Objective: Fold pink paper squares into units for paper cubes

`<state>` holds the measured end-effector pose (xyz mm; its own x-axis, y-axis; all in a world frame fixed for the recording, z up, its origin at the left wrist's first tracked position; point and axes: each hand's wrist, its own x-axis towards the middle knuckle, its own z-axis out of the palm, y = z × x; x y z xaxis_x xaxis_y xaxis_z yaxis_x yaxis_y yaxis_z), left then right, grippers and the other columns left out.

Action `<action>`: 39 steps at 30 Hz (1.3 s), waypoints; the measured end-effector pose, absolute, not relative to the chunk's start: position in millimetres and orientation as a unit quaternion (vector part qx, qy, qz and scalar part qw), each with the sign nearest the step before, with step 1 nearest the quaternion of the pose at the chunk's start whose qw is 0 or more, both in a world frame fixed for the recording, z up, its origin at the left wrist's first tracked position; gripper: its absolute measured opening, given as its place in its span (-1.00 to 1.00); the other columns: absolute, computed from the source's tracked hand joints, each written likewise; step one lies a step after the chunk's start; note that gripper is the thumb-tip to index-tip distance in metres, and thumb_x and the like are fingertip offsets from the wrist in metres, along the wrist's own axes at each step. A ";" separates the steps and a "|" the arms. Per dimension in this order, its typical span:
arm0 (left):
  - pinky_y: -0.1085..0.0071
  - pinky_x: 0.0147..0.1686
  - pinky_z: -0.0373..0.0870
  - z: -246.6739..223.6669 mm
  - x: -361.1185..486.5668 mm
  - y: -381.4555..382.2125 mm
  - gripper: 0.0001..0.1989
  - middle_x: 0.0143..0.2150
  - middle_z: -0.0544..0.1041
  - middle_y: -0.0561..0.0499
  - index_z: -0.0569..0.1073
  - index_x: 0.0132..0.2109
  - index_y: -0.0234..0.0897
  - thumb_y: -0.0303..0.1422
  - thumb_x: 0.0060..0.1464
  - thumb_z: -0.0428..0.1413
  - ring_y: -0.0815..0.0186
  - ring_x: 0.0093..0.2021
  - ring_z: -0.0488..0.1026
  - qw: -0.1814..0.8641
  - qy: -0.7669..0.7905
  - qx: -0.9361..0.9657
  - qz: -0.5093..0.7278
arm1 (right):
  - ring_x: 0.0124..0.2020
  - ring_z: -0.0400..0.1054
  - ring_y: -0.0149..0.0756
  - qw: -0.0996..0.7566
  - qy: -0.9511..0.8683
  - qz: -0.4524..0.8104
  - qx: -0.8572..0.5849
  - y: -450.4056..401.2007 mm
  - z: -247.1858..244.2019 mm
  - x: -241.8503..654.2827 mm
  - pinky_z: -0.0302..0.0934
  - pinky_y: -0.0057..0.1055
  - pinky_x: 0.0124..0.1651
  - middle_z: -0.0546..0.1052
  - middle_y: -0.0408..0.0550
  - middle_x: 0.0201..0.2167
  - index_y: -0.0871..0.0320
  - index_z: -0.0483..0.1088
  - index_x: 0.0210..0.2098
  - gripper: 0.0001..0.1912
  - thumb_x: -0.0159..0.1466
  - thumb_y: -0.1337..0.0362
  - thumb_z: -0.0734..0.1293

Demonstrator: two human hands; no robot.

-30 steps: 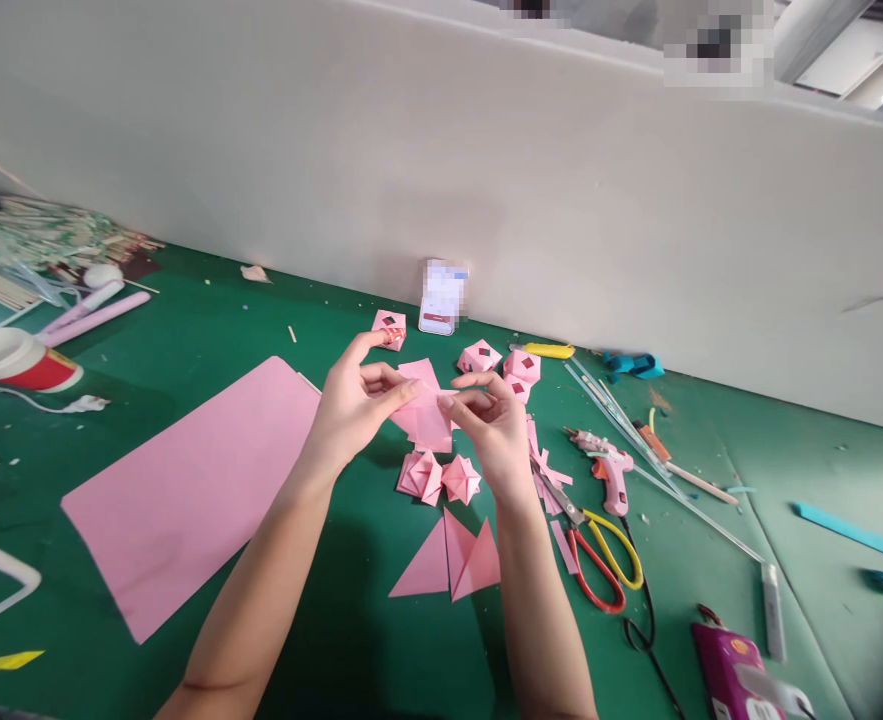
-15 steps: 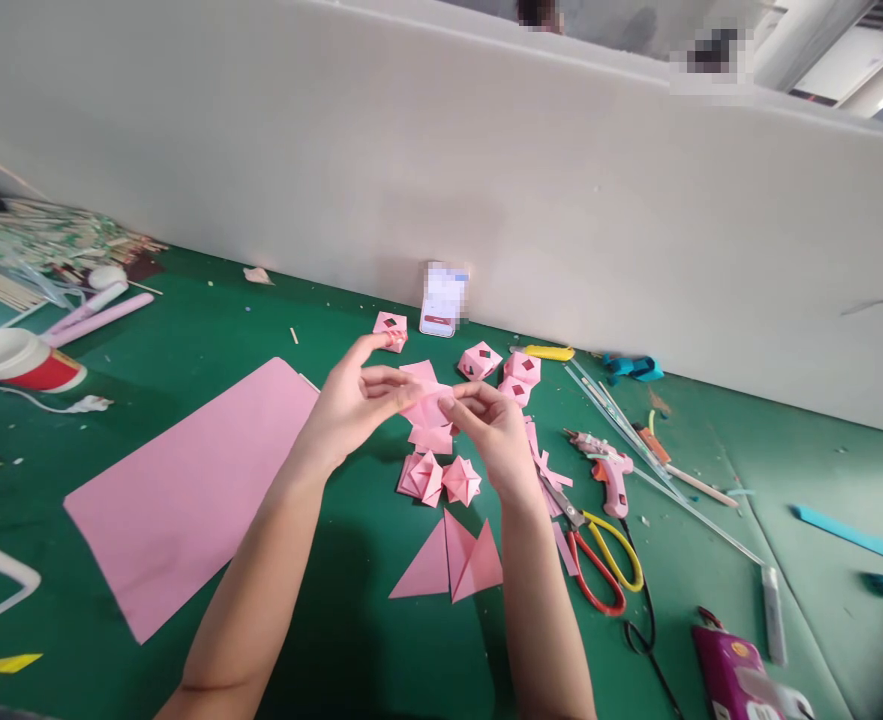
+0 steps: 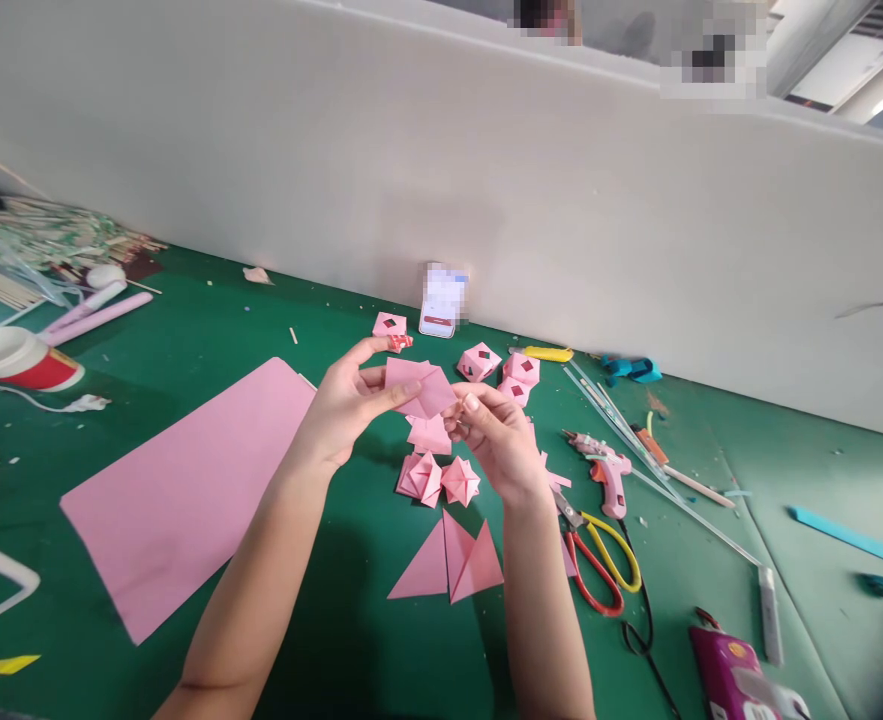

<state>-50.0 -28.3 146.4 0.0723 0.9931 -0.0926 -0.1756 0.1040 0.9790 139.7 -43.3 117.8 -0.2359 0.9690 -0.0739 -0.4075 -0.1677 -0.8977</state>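
Note:
A folded pink paper [image 3: 427,388] is pinched between the thumb and fingers of my left hand [image 3: 351,400], raised above the table. My right hand [image 3: 492,428] is at the paper's right corner, its thumb and fingers pressed together; whether they grip that corner is hard to tell. Just below hangs or lies another pink folded piece [image 3: 430,434], partly hidden. Two pointed pink folded shapes [image 3: 461,482] sit nearer to me, with pink triangles [image 3: 420,570] in front of them. Beyond my hands are pink hollow shapes [image 3: 478,362].
A large pink sheet [image 3: 186,500] lies left, near a paper cup [image 3: 25,358]. Scissors [image 3: 597,560], a glue gun [image 3: 610,475] and clear sticks are at right. A phone [image 3: 442,300] leans on the grey partition [image 3: 298,150]. A purple device [image 3: 733,665] sits front right.
The paper between my hands has turned and now shows its flat folded face. My right hand has shifted slightly right and down, away from the paper's middle to its corner.

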 end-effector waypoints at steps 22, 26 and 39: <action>0.24 -0.26 0.58 136.8 -38.4 -34.9 -0.37 -0.31 0.62 -0.01 0.42 0.14 -0.21 -0.22 -0.08 0.40 0.14 -0.27 0.63 0.593 0.434 0.490 0.468 | -0.48 0.23 -0.45 0.524 -0.461 0.583 -0.416 -44.8 121.6 127.6 0.16 -0.47 -0.39 0.37 -0.24 -0.53 0.12 0.43 -0.44 -0.72 0.13 0.11 0.55; 0.22 -0.21 0.58 139.2 -38.5 -35.2 -0.38 -0.30 0.64 -0.01 0.41 0.13 -0.21 -0.24 -0.08 0.40 0.14 -0.26 0.64 0.609 0.427 0.480 0.466 | -0.47 0.24 -0.44 0.525 -0.455 0.587 -0.415 -44.5 120.2 128.5 0.18 -0.48 -0.40 0.37 -0.24 -0.50 0.11 0.42 -0.40 -0.71 0.10 0.12 0.56; 0.28 -0.17 0.59 142.5 -37.4 -38.1 -0.39 -0.18 0.66 -0.06 0.39 0.14 -0.17 -0.29 -0.05 0.39 0.12 -0.13 0.64 0.541 0.482 0.482 0.493 | -0.29 0.48 -0.30 0.482 -0.487 0.580 -0.441 -46.5 125.0 133.2 0.40 -0.37 -0.20 0.62 -0.06 -0.27 0.10 0.58 -0.20 -0.71 0.16 0.08 0.52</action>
